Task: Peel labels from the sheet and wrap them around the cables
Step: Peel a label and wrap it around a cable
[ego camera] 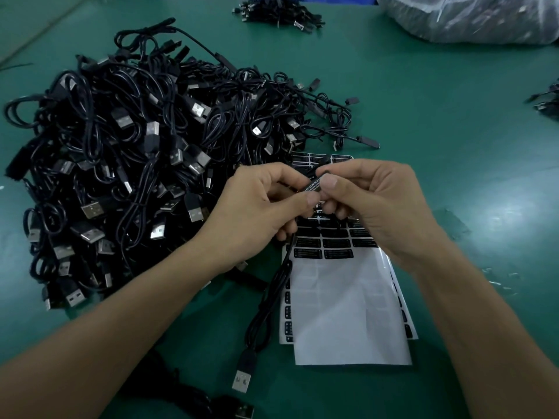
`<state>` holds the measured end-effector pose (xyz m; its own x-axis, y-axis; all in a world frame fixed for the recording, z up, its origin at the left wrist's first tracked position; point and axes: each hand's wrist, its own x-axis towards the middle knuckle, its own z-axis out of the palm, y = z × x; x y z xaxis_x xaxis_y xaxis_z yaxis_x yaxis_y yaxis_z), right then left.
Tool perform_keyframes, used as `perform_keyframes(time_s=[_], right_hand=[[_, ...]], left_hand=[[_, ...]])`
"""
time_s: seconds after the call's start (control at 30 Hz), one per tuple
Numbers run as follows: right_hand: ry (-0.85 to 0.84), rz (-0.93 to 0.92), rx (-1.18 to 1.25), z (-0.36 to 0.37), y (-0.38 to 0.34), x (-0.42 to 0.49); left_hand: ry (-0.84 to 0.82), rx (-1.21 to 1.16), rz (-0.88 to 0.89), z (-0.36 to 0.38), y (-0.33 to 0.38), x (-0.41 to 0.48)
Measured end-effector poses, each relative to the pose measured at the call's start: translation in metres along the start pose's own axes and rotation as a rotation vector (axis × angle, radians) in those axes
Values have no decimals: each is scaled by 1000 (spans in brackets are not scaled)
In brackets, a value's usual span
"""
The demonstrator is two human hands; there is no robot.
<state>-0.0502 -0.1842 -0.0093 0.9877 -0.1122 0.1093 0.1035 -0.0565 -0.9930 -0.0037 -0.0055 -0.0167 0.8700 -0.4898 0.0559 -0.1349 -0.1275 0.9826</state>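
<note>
My left hand [260, 213] and my right hand [375, 204] meet above the label sheet [348, 303]. Between their thumbs and fingers they pinch a black label [313, 185] with white print, set against a thin black cable [272, 294]. That cable hangs down from the hands and ends in a USB plug [242, 379] near the table's front. The sheet lies on the green table; its upper rows hold several black labels [335, 243], and its lower part is bare white backing.
A big tangled pile of black USB cables [136, 152] covers the left of the green table [453, 131]. A smaller cable bundle [278, 10] lies at the far edge, a clear plastic bag [472, 16] at the far right. More cables [193, 397] lie at the near edge.
</note>
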Motion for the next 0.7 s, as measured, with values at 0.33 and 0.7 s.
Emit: perform_keyframes(time_s=[0.33,0.7], right_hand=[[61,-51,-27,6,2,-2],[-183,-22,-398,40,-6,-19]], left_hand=[[31,-33,-20,0,4,0],[331,-216,31,-16,19,9]])
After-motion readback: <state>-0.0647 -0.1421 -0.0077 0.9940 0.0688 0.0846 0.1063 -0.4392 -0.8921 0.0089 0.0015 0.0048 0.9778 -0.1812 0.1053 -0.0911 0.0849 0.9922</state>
